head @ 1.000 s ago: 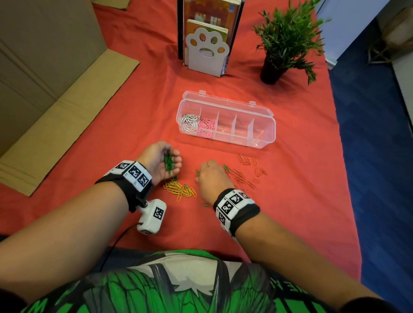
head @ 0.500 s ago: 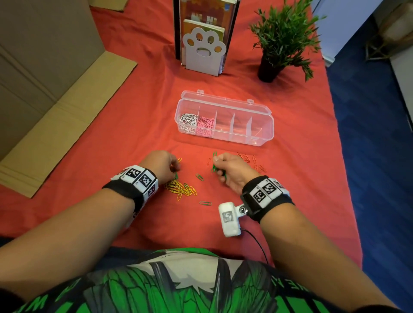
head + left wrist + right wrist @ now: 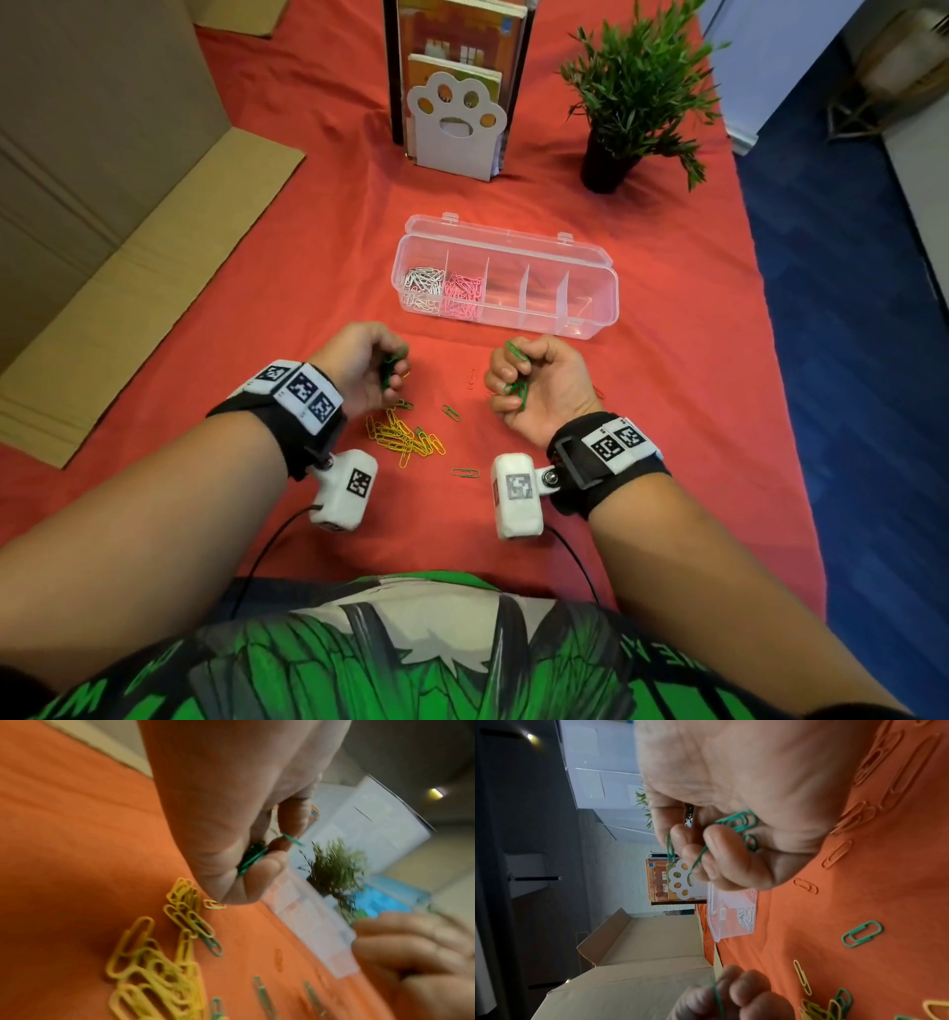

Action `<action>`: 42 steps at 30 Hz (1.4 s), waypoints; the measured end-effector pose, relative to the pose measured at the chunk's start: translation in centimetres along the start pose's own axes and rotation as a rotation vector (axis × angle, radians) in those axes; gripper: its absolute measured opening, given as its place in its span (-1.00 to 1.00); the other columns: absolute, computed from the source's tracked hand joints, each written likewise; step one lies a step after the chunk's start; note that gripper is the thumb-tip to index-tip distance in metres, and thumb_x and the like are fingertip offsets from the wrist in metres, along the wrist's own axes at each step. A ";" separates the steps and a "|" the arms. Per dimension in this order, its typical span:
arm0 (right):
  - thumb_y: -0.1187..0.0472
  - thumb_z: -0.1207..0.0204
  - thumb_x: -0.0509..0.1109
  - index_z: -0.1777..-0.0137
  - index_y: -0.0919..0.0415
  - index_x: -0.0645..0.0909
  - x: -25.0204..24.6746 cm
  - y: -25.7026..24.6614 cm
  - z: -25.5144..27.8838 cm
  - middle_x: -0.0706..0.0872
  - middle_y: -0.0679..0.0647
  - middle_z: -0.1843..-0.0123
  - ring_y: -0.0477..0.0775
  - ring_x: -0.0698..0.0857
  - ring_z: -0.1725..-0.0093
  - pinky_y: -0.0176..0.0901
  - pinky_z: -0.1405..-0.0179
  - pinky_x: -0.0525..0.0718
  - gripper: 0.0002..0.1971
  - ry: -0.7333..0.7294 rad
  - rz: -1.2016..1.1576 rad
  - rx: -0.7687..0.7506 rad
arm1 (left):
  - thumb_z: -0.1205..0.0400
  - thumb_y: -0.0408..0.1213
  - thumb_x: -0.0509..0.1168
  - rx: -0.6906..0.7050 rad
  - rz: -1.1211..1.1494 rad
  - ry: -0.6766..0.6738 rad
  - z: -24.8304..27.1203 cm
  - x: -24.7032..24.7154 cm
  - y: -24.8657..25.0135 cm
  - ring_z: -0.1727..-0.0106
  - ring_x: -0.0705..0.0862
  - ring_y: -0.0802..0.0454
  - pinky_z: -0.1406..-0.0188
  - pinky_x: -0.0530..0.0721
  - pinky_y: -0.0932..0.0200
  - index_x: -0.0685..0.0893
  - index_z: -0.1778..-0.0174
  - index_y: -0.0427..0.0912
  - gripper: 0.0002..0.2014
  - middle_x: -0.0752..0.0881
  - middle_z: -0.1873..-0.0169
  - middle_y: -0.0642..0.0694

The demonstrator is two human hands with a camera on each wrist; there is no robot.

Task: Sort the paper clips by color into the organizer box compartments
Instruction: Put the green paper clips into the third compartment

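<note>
Clear glossy plastic organizer box, matt orange cloth table cover, smooth coated paper clips, matt cardboard

Green clips bunched in both fists
Yellow clips heaped on the cloth; clear box open, white clips and pink clips in neighbouring compartments.

Far centre: a white paw-shaped bookend props my books.
Far right: a potted plant stands.
Left: flattened cardboard lies.
Underneath: my red cloth.
</note>
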State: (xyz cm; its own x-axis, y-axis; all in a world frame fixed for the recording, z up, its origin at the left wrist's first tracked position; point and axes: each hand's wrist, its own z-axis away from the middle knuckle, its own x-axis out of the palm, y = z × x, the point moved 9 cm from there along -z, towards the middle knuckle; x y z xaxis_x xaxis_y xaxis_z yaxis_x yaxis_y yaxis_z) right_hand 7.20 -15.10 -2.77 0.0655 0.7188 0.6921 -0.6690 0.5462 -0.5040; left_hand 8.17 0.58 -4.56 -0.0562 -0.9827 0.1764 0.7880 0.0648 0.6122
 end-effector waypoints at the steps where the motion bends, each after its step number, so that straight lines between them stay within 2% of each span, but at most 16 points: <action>1: 0.19 -0.25 0.12 0.52 0.15 0.23 -0.1 -0.1 -0.1 0.31 0.04 0.51 -0.01 0.28 0.48 -0.32 0.61 0.19 -0.82 0.015 -0.007 -0.012 | -0.26 -0.26 0.07 -0.012 0.098 -0.069 0.5 0.8 0.2 0.58 0.37 0.06 0.52 0.31 0.30 0.38 0.49 -0.10 -0.97 0.46 0.57 -0.05; 3: 0.18 -0.21 0.13 0.56 0.15 0.24 -0.3 -0.2 -0.2 0.31 0.03 0.54 0.00 0.30 0.48 -0.31 0.60 0.30 -0.82 0.040 -0.023 -0.024 | -0.17 -0.23 0.06 -0.004 0.198 -0.176 1.0 2.0 0.7 0.54 0.37 0.03 0.50 0.34 0.29 0.37 0.51 -0.12 -0.94 0.49 0.56 -0.07; 6: 0.17 -0.22 0.16 0.58 0.13 0.27 -0.9 0.0 -0.4 0.33 0.01 0.58 0.01 0.40 0.50 -0.29 0.55 0.52 -0.80 0.106 -0.070 0.013 | -0.21 -0.26 0.05 -0.014 0.233 -0.199 1.1 3.1 0.8 0.54 0.46 0.01 0.52 0.47 0.32 0.48 0.45 -0.15 -0.87 0.55 0.51 -0.11; 9: 0.17 -0.42 0.18 0.46 0.11 0.36 -2.7 1.0 -0.7 0.40 -0.01 0.53 -0.06 0.42 0.57 -0.37 0.68 0.44 -0.77 0.286 0.007 0.108 | -0.43 -0.34 0.03 -0.051 0.165 -0.096 0.4 3.1 0.1 0.56 0.59 0.05 0.55 0.60 0.33 0.60 0.29 -0.18 -0.78 0.64 0.46 -0.11; 11: 0.20 -0.55 0.13 0.34 0.14 0.45 -3.8 1.4 -0.5 0.47 0.01 0.42 -0.09 0.42 0.53 -0.37 0.70 0.40 -0.77 0.370 0.092 0.158 | -0.54 -0.34 0.01 -0.064 0.087 -0.039 -0.1 3.0 -0.1 0.46 0.62 0.05 0.52 0.66 0.31 0.62 0.22 -0.19 -0.75 0.65 0.37 -0.10; 15: 0.35 -0.54 0.12 0.17 0.18 0.50 -4.4 0.7 0.5 0.53 0.05 0.33 -0.04 0.43 0.41 -0.26 0.47 0.47 -0.84 0.434 0.062 0.187 | -0.59 -0.35 0.01 -0.054 0.068 -0.051 -0.3 4.2 1.0 0.28 0.62 0.01 0.34 0.70 0.22 0.61 0.14 -0.21 -0.75 0.64 0.26 -0.12; 19: 0.54 -0.50 -0.02 0.12 0.24 0.51 -4.8 -2.5 1.4 0.52 0.11 0.24 0.00 0.48 0.32 -0.21 0.30 0.52 -0.69 0.469 -0.001 0.065 | -0.59 -0.37 0.08 0.032 0.093 -0.115 -0.2 7.1 5.1 0.26 0.62 0.02 0.37 0.71 0.28 0.61 0.14 -0.26 -0.81 0.64 0.25 -0.12; 24: 0.65 -0.53 -0.06 0.11 0.34 0.51 -5.6 -6.8 2.2 0.52 0.18 0.21 0.03 0.56 0.25 -0.36 0.47 0.68 -0.65 0.501 0.117 -0.129 | -0.57 -0.36 0.06 0.098 0.110 -0.101 -0.5 10.4 9.8 0.33 0.51 0.01 0.18 0.63 0.18 0.41 0.26 -0.17 -0.90 0.48 0.34 -0.09; 26: 0.65 -0.55 -0.03 0.11 0.36 0.52 -6.1 -7.9 2.5 0.54 0.20 0.20 0.05 0.59 0.24 -0.38 0.48 0.70 -0.67 0.532 0.206 -0.186 | -0.55 -0.40 0.04 0.132 0.140 -0.085 -0.6 11.4 10.9 0.46 0.50 0.03 0.35 0.64 0.20 0.32 0.29 -0.16 -0.89 0.43 0.31 -0.12; 28: 0.63 -0.57 0.02 0.04 0.40 0.53 -6.5 -8.7 2.6 0.57 0.21 0.17 0.06 0.63 0.21 -0.36 0.41 0.73 -0.72 0.552 0.289 -0.216 | -0.56 -0.48 0.03 0.175 0.145 -0.022 -0.9 11.5 11.5 0.57 0.62 0.09 0.49 0.66 0.32 0.29 0.31 -0.18 -0.83 0.47 0.19 -0.13; 30: 0.62 -0.57 0.05 -0.08 0.42 0.50 -6.8 -9.2 2.6 0.58 0.21 0.15 0.08 0.66 0.20 -0.26 0.27 0.75 -0.74 0.576 0.359 -0.234 | -0.53 -0.52 0.08 0.254 0.081 0.097 -1.6 10.4 12.0 0.28 0.70 0.04 0.20 0.71 0.23 0.32 0.38 -0.17 -0.78 0.51 -0.06 -0.16; 32: 0.63 -0.56 0.07 -0.08 0.42 0.51 -6.5 -10.3 2.5 0.59 0.21 0.18 0.10 0.68 0.25 -0.18 0.17 0.72 -0.74 0.602 0.452 -0.279 | -0.49 -0.46 0.17 0.307 -0.040 0.189 -2.0 9.1 12.4 0.32 0.54 0.05 0.17 0.58 0.11 0.43 0.43 -0.11 -0.79 0.52 0.06 -0.18; 35: 0.66 -0.50 0.07 0.13 0.31 0.57 -4.4 -12.4 1.7 0.62 0.18 0.22 0.10 0.69 0.32 -0.18 0.24 0.73 -0.68 0.600 0.602 -0.375 | -0.49 -0.51 0.08 0.349 -0.087 0.238 -1.9 7.5 12.0 0.34 0.49 0.09 0.33 0.49 0.19 0.63 0.25 -0.12 -0.73 0.57 0.29 -0.05; 38: 0.65 -0.46 0.07 0.18 0.22 0.60 -2.1 -14.0 -0.1 0.66 0.21 0.14 0.04 0.71 0.34 -0.18 0.23 0.78 -0.62 0.608 0.728 -0.440 | -0.52 -0.58 0.07 0.430 -0.182 0.266 -1.2 6.1 11.0 0.27 0.54 0.10 0.30 0.50 0.24 0.66 -0.10 -0.24 -0.63 0.65 0.15 -0.08; 40: 0.60 -0.47 0.10 0.00 0.30 0.63 -0.7 -14.4 -1.5 0.69 0.24 0.03 0.04 0.71 0.26 -0.11 0.11 0.78 -0.66 0.617 0.837 -0.455 | -0.56 -0.53 0.16 0.488 -0.262 0.327 -0.6 4.4 10.0 0.14 0.57 0.06 0.14 0.52 0.20 0.65 -0.15 -0.30 -0.71 0.66 0.07 -0.12; 42: 0.52 -0.50 0.12 -0.27 0.33 0.58 1.1 -14.1 -2.8 0.70 0.25 -0.17 0.04 0.67 0.16 -0.10 0.11 0.73 -0.61 0.592 1.055 -0.422 | -0.56 -0.52 0.23 0.527 -0.346 0.380 0.0 2.7 8.5 0.12 0.58 0.07 0.15 0.54 0.31 0.67 -0.10 -0.32 -0.77 0.66 0.13 -0.12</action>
State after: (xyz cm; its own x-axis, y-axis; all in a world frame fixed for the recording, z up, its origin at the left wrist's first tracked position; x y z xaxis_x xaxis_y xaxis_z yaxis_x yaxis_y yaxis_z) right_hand 18.79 -20.85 3.61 0.0400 0.9064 -0.4205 -0.3190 -0.3872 -0.8650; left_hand 14.71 -1.56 1.15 0.0435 -0.9481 -0.3151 0.3593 -0.2794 0.8904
